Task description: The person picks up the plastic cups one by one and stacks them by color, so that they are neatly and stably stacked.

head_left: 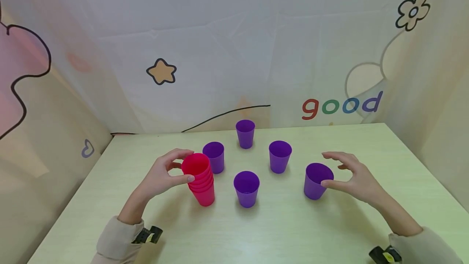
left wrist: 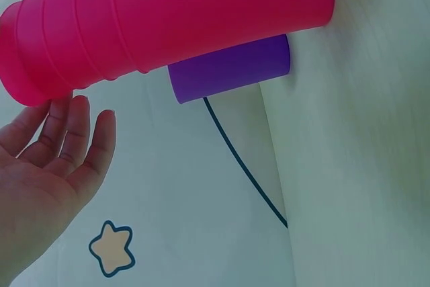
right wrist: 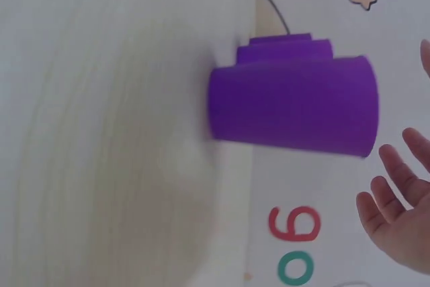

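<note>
A stack of nested pinkish-red cups point(head_left: 203, 192) stands upright on the table at centre left. My left hand point(head_left: 161, 174) holds it near the top, thumb on the front of the rim and a fingertip at the back. In the left wrist view the other fingers point(left wrist: 101, 146) lie beside the stack's rim. On the right, a purple cup point(head_left: 314, 184) stands mouth up. My right hand point(head_left: 353, 180) is spread beside it, its thumb overlapping the rim in the head view. The right wrist view shows the fingers point(right wrist: 373, 216) apart from this cup point(right wrist: 292, 102).
Several more purple cups stand mouth up on the pale table point(head_left: 278, 231): one at the back point(head_left: 245, 135), one behind the stack point(head_left: 216, 160), one right of centre point(head_left: 280, 158) and one in front point(head_left: 246, 190). A printed cloth point(head_left: 227, 64) hangs behind the table.
</note>
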A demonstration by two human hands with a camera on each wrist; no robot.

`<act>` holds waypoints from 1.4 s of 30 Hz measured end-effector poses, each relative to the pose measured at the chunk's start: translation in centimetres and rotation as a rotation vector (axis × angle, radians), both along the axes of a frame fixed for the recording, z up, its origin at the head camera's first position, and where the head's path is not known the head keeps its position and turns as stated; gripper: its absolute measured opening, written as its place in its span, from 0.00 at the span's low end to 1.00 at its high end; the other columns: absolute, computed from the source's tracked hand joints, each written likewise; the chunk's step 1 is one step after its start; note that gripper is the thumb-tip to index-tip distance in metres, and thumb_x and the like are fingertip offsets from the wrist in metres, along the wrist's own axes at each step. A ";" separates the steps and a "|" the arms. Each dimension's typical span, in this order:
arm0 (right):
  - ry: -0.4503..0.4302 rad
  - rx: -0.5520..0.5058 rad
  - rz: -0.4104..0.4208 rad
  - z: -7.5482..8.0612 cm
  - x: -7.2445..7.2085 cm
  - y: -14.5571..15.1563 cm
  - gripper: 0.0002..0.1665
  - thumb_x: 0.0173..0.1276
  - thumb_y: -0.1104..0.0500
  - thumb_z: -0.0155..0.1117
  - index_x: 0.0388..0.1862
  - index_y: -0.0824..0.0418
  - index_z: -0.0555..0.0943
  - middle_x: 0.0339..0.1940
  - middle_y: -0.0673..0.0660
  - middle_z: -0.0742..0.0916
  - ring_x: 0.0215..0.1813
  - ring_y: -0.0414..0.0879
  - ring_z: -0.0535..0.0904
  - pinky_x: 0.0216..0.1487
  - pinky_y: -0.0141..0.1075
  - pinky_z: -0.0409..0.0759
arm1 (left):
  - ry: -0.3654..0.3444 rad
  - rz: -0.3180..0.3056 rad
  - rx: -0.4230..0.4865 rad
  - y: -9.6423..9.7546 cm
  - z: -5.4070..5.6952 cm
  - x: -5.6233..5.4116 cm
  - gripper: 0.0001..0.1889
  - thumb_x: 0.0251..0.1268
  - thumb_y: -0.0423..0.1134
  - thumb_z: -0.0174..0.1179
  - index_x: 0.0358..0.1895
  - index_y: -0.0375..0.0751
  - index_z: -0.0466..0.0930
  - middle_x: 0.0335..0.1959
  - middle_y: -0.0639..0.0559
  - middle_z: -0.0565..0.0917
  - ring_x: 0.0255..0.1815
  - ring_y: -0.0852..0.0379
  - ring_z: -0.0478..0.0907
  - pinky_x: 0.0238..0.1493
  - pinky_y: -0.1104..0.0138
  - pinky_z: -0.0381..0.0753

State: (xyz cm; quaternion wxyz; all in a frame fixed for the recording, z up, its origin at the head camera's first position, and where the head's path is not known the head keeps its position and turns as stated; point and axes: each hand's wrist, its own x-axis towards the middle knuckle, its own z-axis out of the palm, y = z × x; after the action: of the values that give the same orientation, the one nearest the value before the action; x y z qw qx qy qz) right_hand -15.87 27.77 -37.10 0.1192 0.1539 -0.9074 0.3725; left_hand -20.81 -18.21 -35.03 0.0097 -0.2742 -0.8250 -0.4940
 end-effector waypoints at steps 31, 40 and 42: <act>-0.176 -0.023 0.096 -2.5 -1.5 1.5 0.32 0.55 0.54 0.69 0.57 0.63 0.71 0.52 0.58 0.78 0.48 0.35 0.67 0.47 0.39 0.72 | 0.416 0.088 0.270 2.3 2.6 3.9 0.27 0.41 0.16 0.63 0.51 0.29 0.72 0.46 0.48 0.76 0.48 0.54 0.72 0.43 0.70 0.76; -0.187 -0.018 0.097 -2.3 -1.5 1.4 0.33 0.55 0.54 0.69 0.58 0.63 0.71 0.53 0.59 0.78 0.48 0.35 0.67 0.46 0.38 0.72 | 0.285 -0.027 0.253 4.9 2.6 4.8 0.27 0.45 0.20 0.64 0.53 0.31 0.71 0.48 0.42 0.76 0.47 0.48 0.74 0.45 0.65 0.77; -0.190 -0.016 0.096 -2.3 -1.5 1.4 0.33 0.55 0.54 0.69 0.58 0.63 0.71 0.53 0.59 0.78 0.48 0.35 0.67 0.46 0.38 0.72 | 0.225 -0.044 0.232 5.6 2.5 4.9 0.26 0.46 0.22 0.65 0.53 0.32 0.71 0.49 0.44 0.76 0.49 0.50 0.73 0.46 0.62 0.77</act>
State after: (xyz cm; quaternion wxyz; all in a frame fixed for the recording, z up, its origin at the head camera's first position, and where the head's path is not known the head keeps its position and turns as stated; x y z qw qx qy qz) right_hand -17.38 29.18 -39.35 0.0157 0.1600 -0.9032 0.3979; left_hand -15.92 -12.61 -32.57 0.1226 -0.3428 -0.7500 -0.5522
